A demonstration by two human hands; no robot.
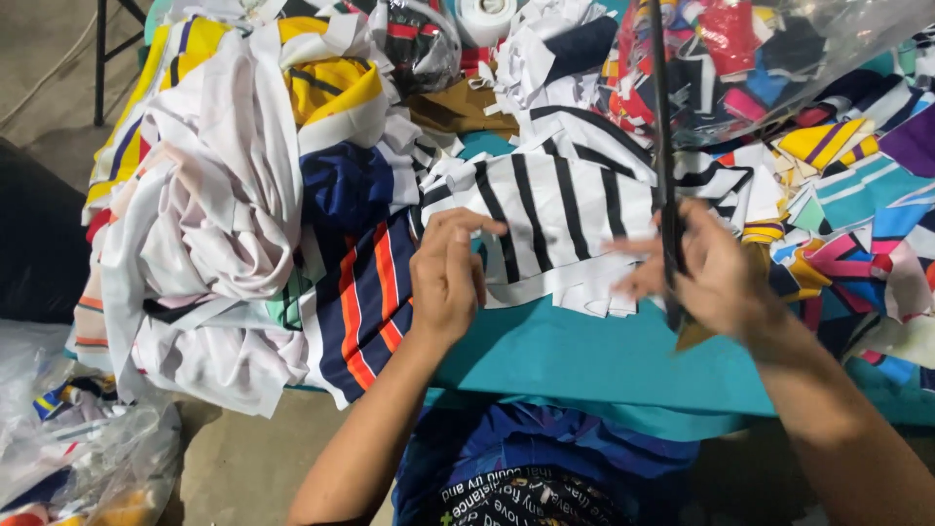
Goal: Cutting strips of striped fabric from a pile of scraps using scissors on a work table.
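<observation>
Matt striped cloth (560, 209); glossy plastic bag (779, 58); scissors (665, 146) perhaps metal.
</observation>
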